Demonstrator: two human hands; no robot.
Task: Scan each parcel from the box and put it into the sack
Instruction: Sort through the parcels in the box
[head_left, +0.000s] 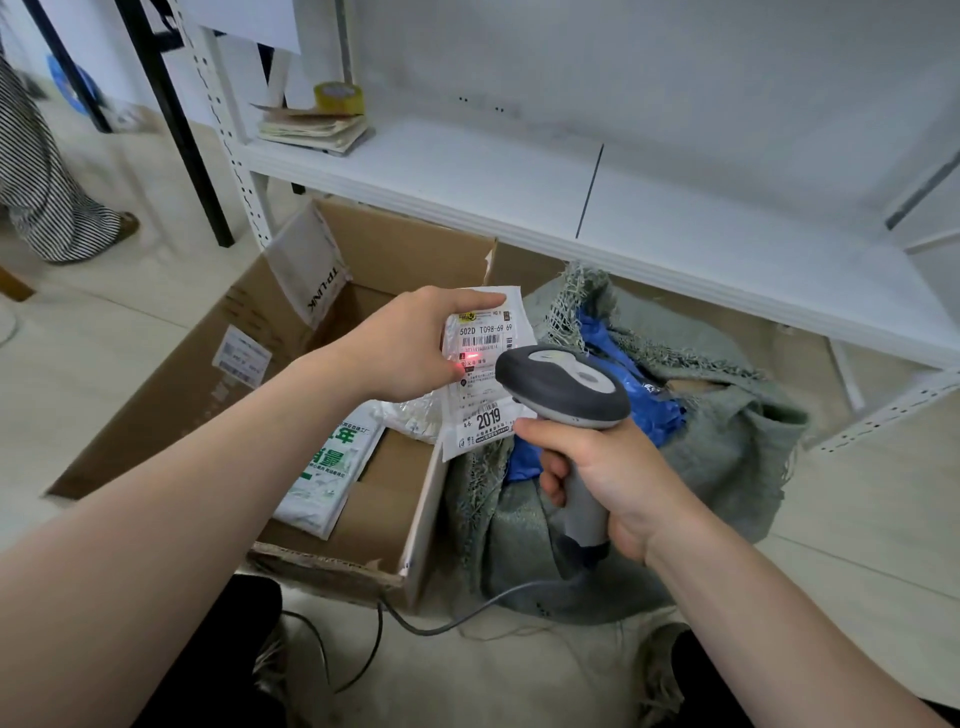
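Observation:
My left hand (410, 343) grips a white parcel (483, 395) with a shipping label, held above the right edge of the open cardboard box (208, 358). My right hand (608, 478) grips the handle of a grey barcode scanner (563, 384), whose head points at the label. A red scan light shows on the label beside my left thumb. The green woven sack (727, 415) lies open to the right of the box, with a blue parcel (623, 374) inside. A white-and-green parcel (332, 467) and a clear-wrapped one (410, 415) lie in the box.
A white metal shelf (571, 192) runs above the box and sack, holding a stack of papers (317, 130) and a tape roll (338, 97). The scanner cable (441, 623) trails across the floor near my knees. A person in striped clothing (41, 176) stands at far left.

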